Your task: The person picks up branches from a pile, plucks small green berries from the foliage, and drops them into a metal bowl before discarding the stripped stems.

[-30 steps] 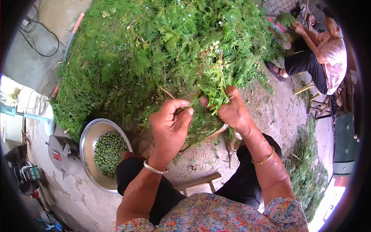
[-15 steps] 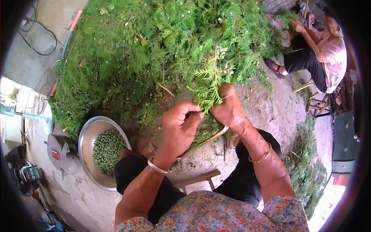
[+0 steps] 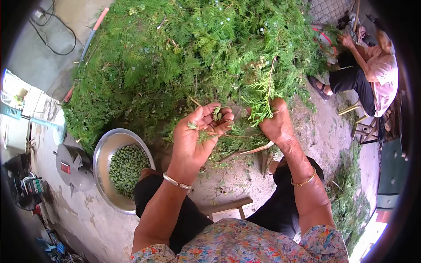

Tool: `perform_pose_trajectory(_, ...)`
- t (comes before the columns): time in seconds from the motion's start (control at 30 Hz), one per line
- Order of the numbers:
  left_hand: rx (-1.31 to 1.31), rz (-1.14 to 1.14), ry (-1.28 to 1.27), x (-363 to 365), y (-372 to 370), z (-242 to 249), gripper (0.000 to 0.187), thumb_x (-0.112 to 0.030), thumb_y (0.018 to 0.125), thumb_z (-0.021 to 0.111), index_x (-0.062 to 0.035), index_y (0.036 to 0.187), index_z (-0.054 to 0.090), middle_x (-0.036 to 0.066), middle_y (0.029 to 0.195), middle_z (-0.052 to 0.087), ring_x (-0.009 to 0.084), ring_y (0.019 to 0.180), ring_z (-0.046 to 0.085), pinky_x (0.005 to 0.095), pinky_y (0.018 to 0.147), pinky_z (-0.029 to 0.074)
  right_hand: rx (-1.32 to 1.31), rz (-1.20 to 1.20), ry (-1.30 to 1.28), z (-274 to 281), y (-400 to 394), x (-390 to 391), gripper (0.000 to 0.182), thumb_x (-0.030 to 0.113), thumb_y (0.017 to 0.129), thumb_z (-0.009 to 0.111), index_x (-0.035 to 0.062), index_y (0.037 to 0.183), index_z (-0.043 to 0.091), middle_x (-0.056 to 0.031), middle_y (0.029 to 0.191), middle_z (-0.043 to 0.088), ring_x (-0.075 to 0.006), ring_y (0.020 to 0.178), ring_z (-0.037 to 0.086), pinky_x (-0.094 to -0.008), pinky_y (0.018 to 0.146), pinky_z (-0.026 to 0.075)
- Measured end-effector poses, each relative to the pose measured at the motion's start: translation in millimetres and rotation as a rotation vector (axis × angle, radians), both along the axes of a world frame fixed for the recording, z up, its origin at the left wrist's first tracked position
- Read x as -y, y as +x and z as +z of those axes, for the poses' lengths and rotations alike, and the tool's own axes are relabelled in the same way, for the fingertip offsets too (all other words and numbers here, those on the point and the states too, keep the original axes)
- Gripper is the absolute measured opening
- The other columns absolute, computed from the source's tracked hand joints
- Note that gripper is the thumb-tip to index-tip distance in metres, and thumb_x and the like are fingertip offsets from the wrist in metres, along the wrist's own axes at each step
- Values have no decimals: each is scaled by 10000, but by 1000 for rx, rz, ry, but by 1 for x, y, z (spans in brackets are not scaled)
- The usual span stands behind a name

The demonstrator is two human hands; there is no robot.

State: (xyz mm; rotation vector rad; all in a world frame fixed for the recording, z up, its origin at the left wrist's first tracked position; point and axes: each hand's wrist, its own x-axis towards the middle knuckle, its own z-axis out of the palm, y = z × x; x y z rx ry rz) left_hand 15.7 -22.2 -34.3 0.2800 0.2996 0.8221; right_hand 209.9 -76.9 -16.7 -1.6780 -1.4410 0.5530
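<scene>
My right hand (image 3: 277,123) is closed around a green conifer sprig (image 3: 265,94) with a thin brown stem. Turned partly palm up, my left hand (image 3: 193,136) has its fingers curled around small green berries and a bit of leafy twig (image 3: 216,115). The two hands are apart. Beyond them spreads a large heap of green branches (image 3: 166,65) dotted with pale berries. To the left of my legs a metal basin (image 3: 102,175) holds a pile of green berries (image 3: 128,168).
A co-worker (image 3: 381,74) sits on a stool at the right, hands at the heap's edge. More cut greenery (image 3: 348,201) lies at lower right. A fan (image 3: 59,127) and a grey metal object (image 3: 72,166) stand left. A wooden stool edge (image 3: 228,207) shows between my legs.
My hands have moved apart; the left has turned palm up, with berries now visible in its fingers. My right hand still holds the sprig. The whole view has shifted slightly.
</scene>
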Motion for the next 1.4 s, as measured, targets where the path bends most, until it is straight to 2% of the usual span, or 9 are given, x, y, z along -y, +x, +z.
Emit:
perform_pose_trajectory(0.23,-235,133,197,0,-1,9,265,-15,827,515,113,1058,536,250,982,599,321,873,627,391,799,542,143,-49,50,-16,1,3,138,38,673,640,-56,762,594,-169,634,564,-230,576,532,-367,561,429)
perform_pose_trajectory(0.3,-344,208,220,-8,-11,12,215,3,798,570,78,998,592,217,925,627,281,818,644,362,760,557,295,-87,-25,-12,-3,6,185,11,542,668,-70,643,537,-205,620,542,-372,608,560,-422,601,469)
perform_pose_trajectory(0.63,-779,749,270,-30,-213,-12,212,-62,837,573,91,982,557,207,982,599,254,863,604,322,741,506,636,115,63,-19,-8,10,91,70,512,627,44,557,552,-120,504,523,-347,631,584,-483,791,434)
perform_pose_trajectory(0.7,-1754,934,517,-40,-257,-52,321,-117,817,610,111,1034,550,205,1010,592,261,915,584,346,823,456,704,167,179,-24,-12,11,153,112,453,642,60,526,519,-116,507,495,-318,577,553,-521,848,397)
perform_pose_trajectory(0.8,-2277,864,738,-18,-209,-8,390,-155,801,636,102,1078,543,194,1020,584,259,904,565,352,847,424,741,227,253,-19,-17,14,148,129,465,641,71,535,524,-102,508,501,-314,591,564,-516,864,392)
perform_pose_trajectory(0.87,-1807,704,702,-9,-161,19,363,-177,805,633,66,1067,567,181,1016,583,252,872,554,341,833,429,760,281,174,-20,-22,14,89,152,535,611,83,581,578,-148,603,584,-369,806,591,-517,923,346)
perform_pose_trajectory(1.0,-1188,285,807,-3,-66,36,301,-169,817,644,42,1030,616,53,835,633,98,729,573,235,637,471,754,311,232,-25,-29,12,138,136,493,637,63,566,546,-113,578,538,-341,644,573,-505,858,381)
perform_pose_trajectory(1.17,-605,121,543,-6,-7,17,269,-121,806,685,31,1020,625,44,938,630,103,792,590,229,656,486,713,382,288,-36,-37,11,138,149,457,623,70,532,539,-127,574,535,-351,679,579,-500,810,391)
perform_pose_trajectory(1.4,-629,133,385,-13,0,-12,161,-90,838,639,13,963,643,87,850,657,180,718,630,322,687,527,464,291,25,-32,-23,7,83,66,532,651,70,561,573,-104,563,577,-261,693,629,-479,927,393)
